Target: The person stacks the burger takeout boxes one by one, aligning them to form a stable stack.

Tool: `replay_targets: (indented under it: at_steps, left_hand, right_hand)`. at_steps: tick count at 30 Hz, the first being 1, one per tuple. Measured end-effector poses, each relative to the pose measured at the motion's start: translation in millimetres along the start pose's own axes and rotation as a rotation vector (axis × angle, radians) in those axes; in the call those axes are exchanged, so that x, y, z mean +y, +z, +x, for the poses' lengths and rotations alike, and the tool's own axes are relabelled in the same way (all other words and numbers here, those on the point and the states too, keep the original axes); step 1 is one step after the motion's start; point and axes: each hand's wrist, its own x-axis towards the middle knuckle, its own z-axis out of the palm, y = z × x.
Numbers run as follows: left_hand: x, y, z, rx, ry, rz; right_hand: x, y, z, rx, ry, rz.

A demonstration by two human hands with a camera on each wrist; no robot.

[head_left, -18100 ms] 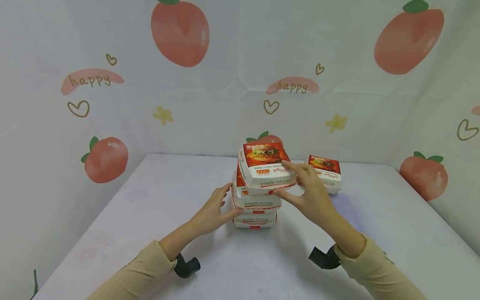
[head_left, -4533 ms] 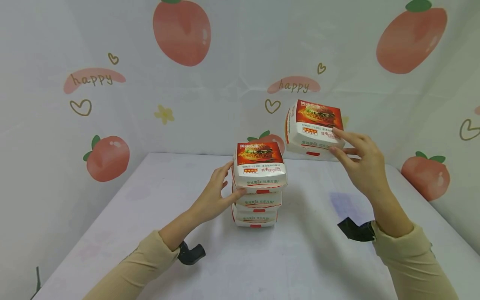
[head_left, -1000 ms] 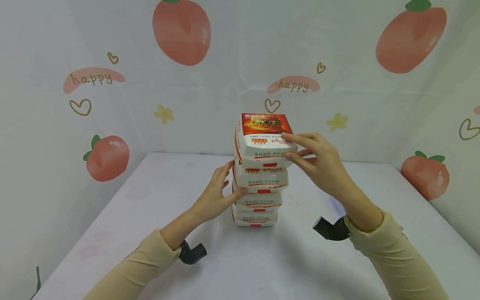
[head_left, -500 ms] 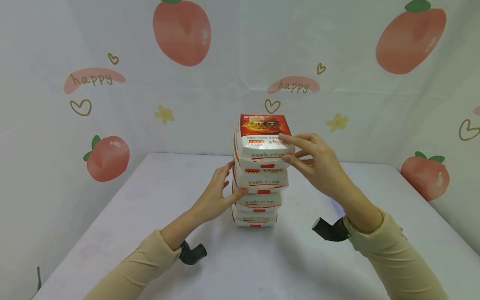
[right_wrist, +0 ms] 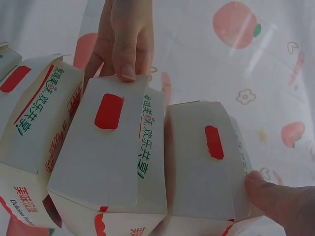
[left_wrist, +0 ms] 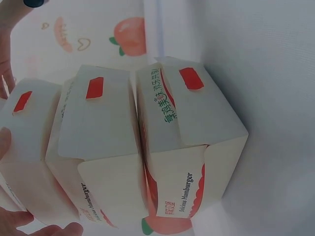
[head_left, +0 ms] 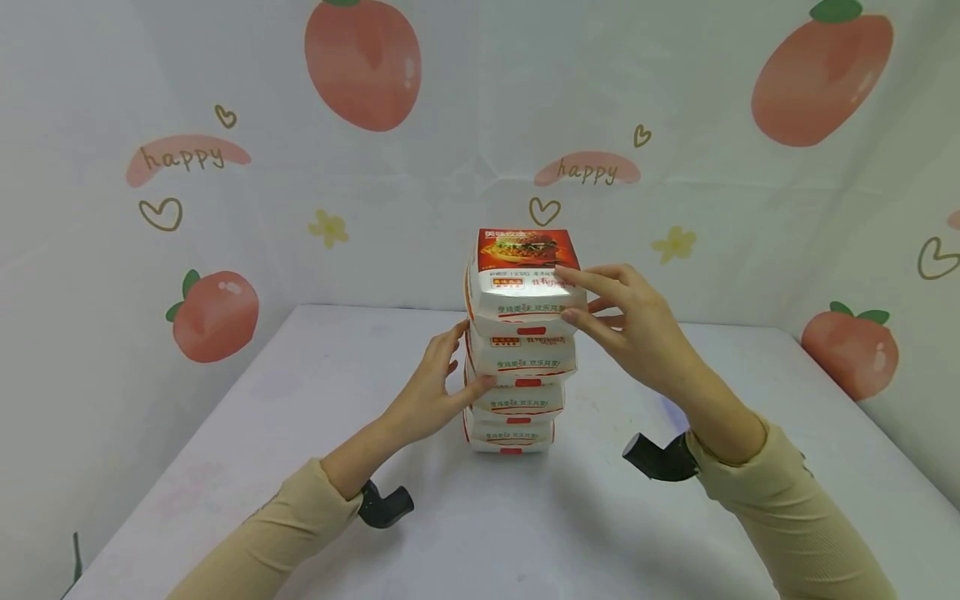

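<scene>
White and red hamburger boxes stand in one upright stack near the middle of the table. At the right front corner of the top hamburger box [head_left: 525, 292], my right hand [head_left: 637, 329] pinches it, index finger on the lid and thumb at the front. This box sits squarely over the one beneath. My left hand [head_left: 427, 396] grips the second box from the top [head_left: 517, 360] by its left side, thumb on the front. The right wrist view shows that left thumb [right_wrist: 128, 69] pressed on the box. The lowest box [left_wrist: 187, 128] rests on the table in the left wrist view.
A pale cloth covers the table [head_left: 525, 533], and a white backdrop [head_left: 450, 233] printed with fruit, hearts and "happy" hangs behind and beside it. Black wrist mounts [head_left: 384, 507] stick out below each cuff.
Over the longer span, the box from the back right was lifted by my right hand and brought left onto the stack. In the last second it shifted slightly left; my left hand stayed.
</scene>
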Motion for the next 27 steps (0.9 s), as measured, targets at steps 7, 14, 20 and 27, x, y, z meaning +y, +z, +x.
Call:
replay_targets:
  at_steps: [7, 14, 20, 27]
  left_hand:
    - [1.3, -0.5, -0.3, -0.002, -0.003, -0.001]
    - [-0.6, -0.2, 0.7, -0.005, -0.011, 0.003]
    - [-2.3, -0.3, 0.8, -0.005, -0.017, -0.001]
    - [-3.4, 0.8, 0.7, 0.002, 0.009, -0.003]
  right_hand:
    - [-1.2, -0.7, -0.6, 0.000, -0.011, -0.002]
    - [-1.7, -1.0, -0.7, -0.002, -0.002, -0.010]
    - [-2.6, -1.6, -1.2, -0.014, 0.015, -0.016]
    - [-2.7, -1.1, -1.1, -0.023, 0.024, -0.018]
